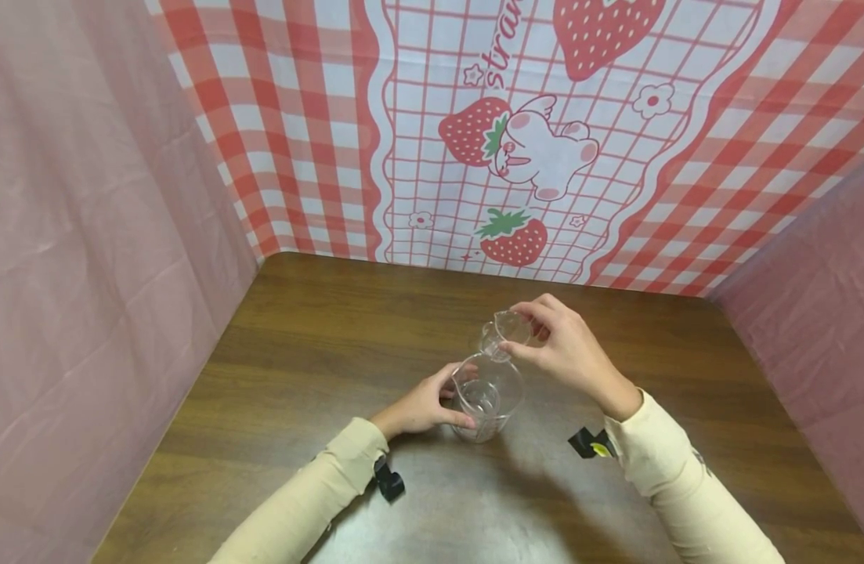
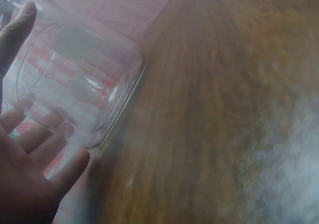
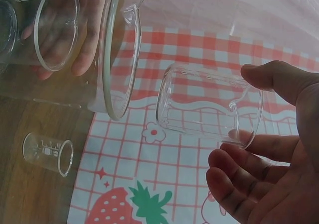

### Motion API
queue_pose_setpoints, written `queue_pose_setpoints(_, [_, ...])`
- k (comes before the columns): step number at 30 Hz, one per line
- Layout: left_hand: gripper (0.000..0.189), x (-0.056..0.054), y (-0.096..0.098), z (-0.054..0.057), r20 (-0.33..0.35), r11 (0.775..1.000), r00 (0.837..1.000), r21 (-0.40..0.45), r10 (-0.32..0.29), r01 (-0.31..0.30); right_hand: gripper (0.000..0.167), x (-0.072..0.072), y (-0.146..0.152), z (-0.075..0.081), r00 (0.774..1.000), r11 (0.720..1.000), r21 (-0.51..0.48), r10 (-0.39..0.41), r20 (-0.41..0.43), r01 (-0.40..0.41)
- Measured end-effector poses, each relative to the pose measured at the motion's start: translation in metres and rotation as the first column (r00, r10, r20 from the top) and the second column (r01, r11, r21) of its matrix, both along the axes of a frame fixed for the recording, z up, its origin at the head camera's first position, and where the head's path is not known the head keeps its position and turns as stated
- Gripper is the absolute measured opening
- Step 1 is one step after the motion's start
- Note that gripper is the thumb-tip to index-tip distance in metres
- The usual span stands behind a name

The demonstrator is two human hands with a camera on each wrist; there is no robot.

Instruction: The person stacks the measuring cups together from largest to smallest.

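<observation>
Right fingers: from my remote seat I see the right hand (image 1: 567,346) pinching the held beaker (image 3: 199,104) near its rim, thumb opposite fingertips.
Left fingers: the left hand (image 1: 421,403) curls round the side of the big beaker (image 1: 516,385), thumb toward me, fingertips beyond.
Held beaker: in the air, roughly upright, its base above the big beaker's mouth and apart from it.
Handling: clear, thin-looking glass; I judge it light, stiff, slick and easily chipped.
Where to grip: I'd take it high on the wall, clear of the spout, squeezing gently so the base hangs free.
Big beaker: seems to stand on the counter (image 1: 298,345); likely heavier, best steadied low and wide.
Inner beaker: the inner beaker (image 1: 481,401) sits inside the big one.
Beyond: a small beaker (image 3: 46,153) stands on the counter; strawberry cloth (image 1: 413,117) hangs behind.
</observation>
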State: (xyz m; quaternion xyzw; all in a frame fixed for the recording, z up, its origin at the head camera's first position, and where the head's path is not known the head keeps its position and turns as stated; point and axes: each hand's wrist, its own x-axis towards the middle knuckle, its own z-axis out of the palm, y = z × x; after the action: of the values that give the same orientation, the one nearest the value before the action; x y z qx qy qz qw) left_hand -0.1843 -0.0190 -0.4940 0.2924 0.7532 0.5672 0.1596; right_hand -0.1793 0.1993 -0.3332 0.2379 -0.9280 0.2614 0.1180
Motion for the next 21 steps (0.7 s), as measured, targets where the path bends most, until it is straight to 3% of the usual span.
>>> queue_pose_setpoints(21, [0.083,-0.0002,0.0005,-0.0013,0.007,1.0,1.0,0.004,0.004,-0.004,0.045,0.0034,-0.0064,-0.0066,0.999,0.999,0.013,0.037,0.016,-0.037])
